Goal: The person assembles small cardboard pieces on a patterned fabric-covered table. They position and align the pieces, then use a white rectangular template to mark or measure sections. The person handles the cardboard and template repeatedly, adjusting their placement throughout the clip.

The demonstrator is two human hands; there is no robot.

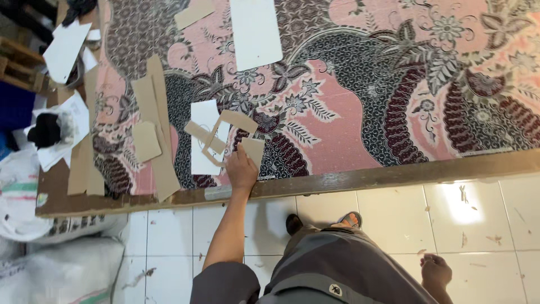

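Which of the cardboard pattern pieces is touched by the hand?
The small rounded cardboard piece beside the open frame-shaped template; the left hand rests at its edge, the others lie apart.

- White woven sacks (50, 264) with green and pink stripes lie on the floor, well to the left of and below the fingers (236, 152).
- A clear plastic bag (53, 130) holding something black sits far left of the fingers.
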